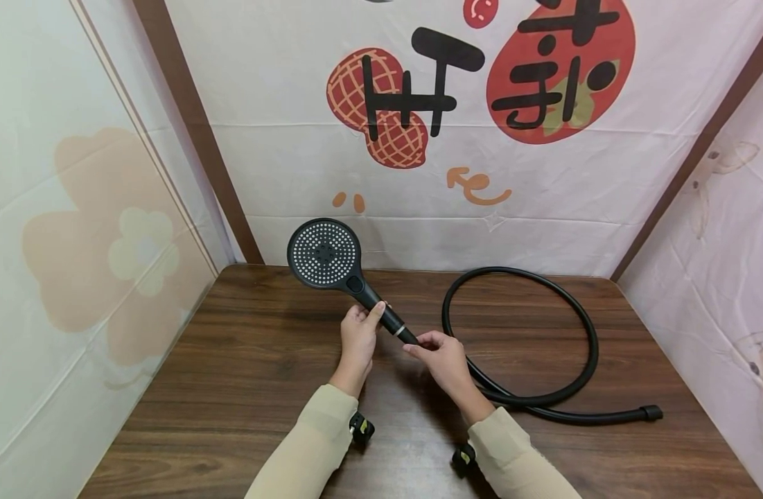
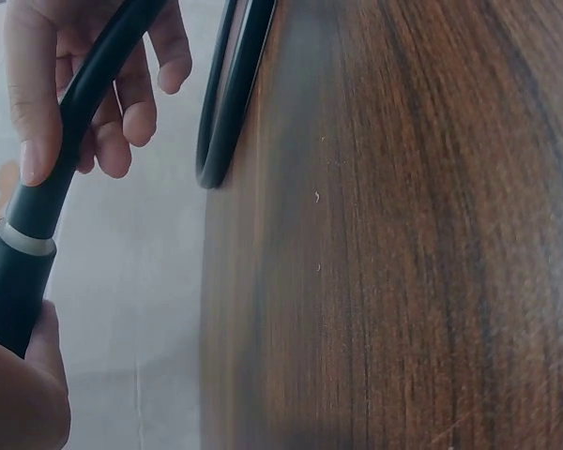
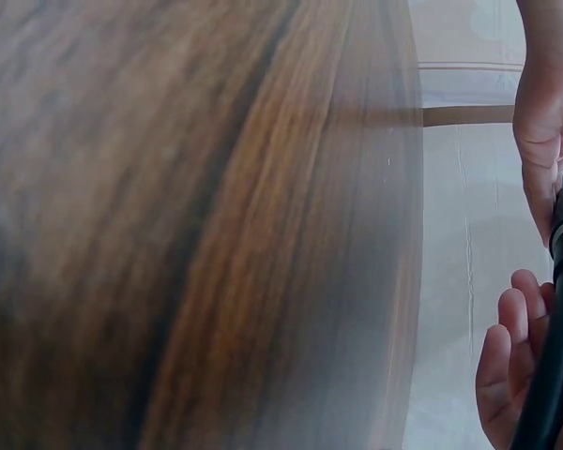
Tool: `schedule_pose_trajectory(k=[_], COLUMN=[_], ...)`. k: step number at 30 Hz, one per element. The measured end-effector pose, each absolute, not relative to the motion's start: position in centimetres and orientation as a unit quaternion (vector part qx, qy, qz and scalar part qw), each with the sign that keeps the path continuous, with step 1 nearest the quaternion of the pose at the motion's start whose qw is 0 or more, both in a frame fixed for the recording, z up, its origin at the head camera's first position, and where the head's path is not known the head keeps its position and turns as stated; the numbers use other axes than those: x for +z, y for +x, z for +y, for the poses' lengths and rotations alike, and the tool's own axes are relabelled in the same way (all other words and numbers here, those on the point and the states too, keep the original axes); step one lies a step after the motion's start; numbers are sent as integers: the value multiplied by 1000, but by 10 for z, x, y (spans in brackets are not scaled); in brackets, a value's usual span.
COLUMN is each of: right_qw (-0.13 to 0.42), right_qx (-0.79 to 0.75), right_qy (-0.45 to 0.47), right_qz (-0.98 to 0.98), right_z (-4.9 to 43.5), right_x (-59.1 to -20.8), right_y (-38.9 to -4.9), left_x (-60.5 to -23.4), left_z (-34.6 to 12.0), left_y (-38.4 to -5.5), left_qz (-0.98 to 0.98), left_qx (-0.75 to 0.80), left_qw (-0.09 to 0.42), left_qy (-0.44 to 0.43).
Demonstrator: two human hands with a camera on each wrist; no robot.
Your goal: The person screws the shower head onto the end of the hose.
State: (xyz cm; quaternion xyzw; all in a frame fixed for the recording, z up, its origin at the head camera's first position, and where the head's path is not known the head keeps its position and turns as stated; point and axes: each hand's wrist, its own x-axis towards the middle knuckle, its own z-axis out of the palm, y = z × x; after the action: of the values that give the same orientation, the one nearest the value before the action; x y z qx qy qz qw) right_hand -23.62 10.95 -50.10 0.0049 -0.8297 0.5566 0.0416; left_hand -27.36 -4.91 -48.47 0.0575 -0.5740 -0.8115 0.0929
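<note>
A black handheld shower head [image 1: 323, 253], its round spray face dotted with pale nozzles, is held up over the table, tilted to the upper left. My left hand [image 1: 358, 339] grips its handle, thumb along the top. At the handle's lower end, below a silvery ring [image 2: 23, 238], my right hand [image 1: 445, 364] holds the end of a black hose [image 1: 593, 346] between thumb and fingers. In the left wrist view the hose end and handle line up at that ring. Several right-hand fingers [image 3: 513, 328] spread beside the hose in the right wrist view.
The hose loops over the right side of the brown wooden table [image 1: 244, 402]. Its other end, a black connector [image 1: 652, 413], lies near the right edge. Printed cloth walls [image 1: 262, 173] stand behind and at both sides.
</note>
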Motion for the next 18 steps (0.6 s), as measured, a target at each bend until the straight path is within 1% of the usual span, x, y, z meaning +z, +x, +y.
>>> schedule_pose_trajectory(k=[18], right_qw=[17], right_qx=[564], right_qy=[30], right_qz=[-825], right_z=[111], right_x=[-506], right_y=[-236], left_x=[-484], left_z=[-50], left_y=[-272], left_qz=[-576], left_qx=[-811], left_qw=[89], left_qy=[59])
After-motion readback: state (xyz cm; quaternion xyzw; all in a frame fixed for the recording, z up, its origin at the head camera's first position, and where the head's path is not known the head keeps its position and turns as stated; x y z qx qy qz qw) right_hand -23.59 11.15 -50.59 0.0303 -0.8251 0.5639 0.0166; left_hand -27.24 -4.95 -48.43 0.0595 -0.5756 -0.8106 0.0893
